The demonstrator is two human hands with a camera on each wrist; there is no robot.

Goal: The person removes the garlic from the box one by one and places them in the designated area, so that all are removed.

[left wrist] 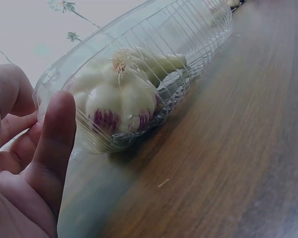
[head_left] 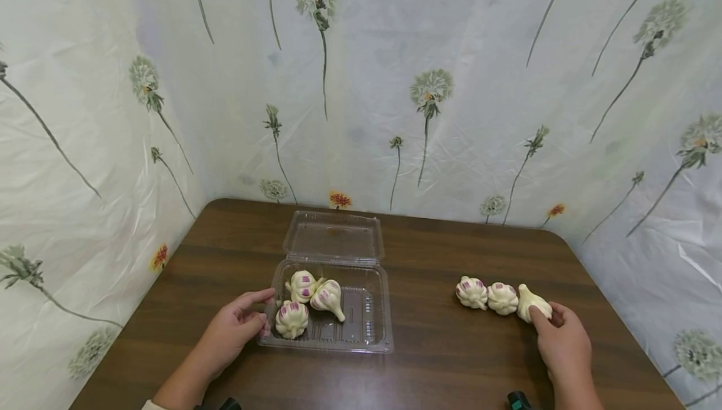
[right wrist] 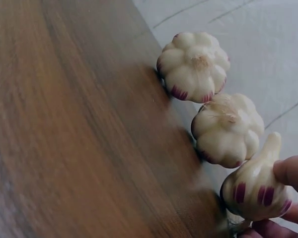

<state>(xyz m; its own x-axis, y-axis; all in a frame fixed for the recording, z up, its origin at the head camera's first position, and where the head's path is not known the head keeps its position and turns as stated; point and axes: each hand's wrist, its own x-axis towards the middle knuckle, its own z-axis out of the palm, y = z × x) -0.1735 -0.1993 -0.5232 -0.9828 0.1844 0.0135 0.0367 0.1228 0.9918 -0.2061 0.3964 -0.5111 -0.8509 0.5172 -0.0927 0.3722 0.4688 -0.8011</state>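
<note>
An open clear plastic clamshell box (head_left: 380,310) stands left of centre on the table, with three garlic bulbs (head_left: 291,320) inside its left half. My left hand (head_left: 228,335) holds the box by its left rim, thumb (left wrist: 57,134) and fingers at the edge. To the right, three more garlic bulbs stand in a row: a left one (head_left: 471,292), a middle one (head_left: 502,298) and a right one (head_left: 530,303). My right hand (head_left: 566,344) grips the right bulb between thumb (right wrist: 291,171) and fingers; that bulb still sits low beside the middle one.
The box's hinged lid (head_left: 334,236) lies folded back toward the far edge of the brown wooden table (head_left: 434,360). Behind and at both sides hangs a pale curtain (head_left: 366,84) printed with dandelions. Small dark objects (head_left: 517,400) show at the bottom edge near each wrist.
</note>
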